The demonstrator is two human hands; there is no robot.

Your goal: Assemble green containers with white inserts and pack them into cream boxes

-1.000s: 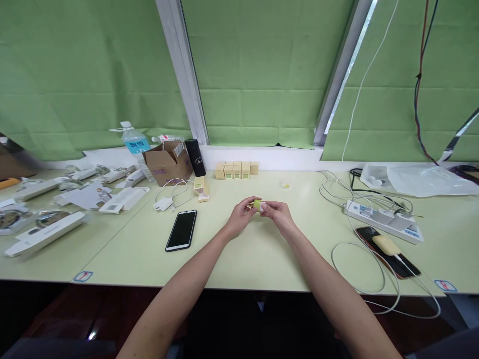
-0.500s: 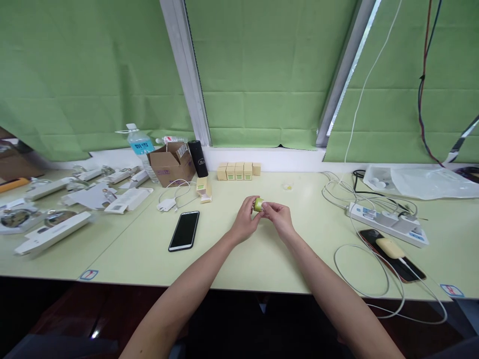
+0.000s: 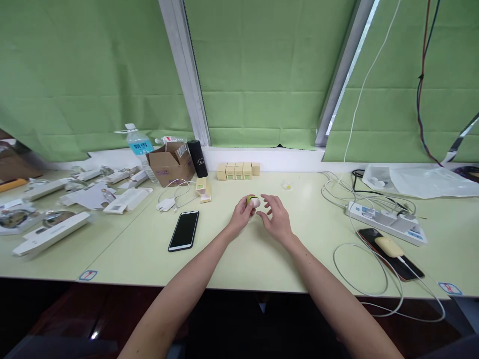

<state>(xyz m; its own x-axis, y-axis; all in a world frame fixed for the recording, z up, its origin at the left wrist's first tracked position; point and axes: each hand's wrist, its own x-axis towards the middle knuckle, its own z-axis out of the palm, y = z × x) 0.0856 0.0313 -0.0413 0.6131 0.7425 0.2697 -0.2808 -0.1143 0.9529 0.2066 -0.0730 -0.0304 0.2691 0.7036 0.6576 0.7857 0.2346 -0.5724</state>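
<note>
Over the middle of the table, my left hand [image 3: 241, 213] is closed round a small rounded green and white object [image 3: 255, 201]; its white end faces right, and its exact kind is too small to make out. Just to its right, my right hand [image 3: 276, 214] has its thumb and fingers apart with nothing between them. Farther back, a small clear piece with a yellow spot [image 3: 287, 187] lies on the table. An opened small yellow box [image 3: 203, 189] stands to the left of my hands.
Several small yellow boxes [image 3: 239, 171] line the back wall. A phone [image 3: 183, 231] lies at left, near a cardboard box [image 3: 171, 164] and a black flask [image 3: 197, 158]. At right are a power strip [image 3: 387, 223], tangled cables and another phone [image 3: 407, 268]. White packages [image 3: 52, 233] fill the far left.
My right hand has let go of the green object and opened, moving slightly away to the right. The object has turned in my left hand, so its white end shows.
</note>
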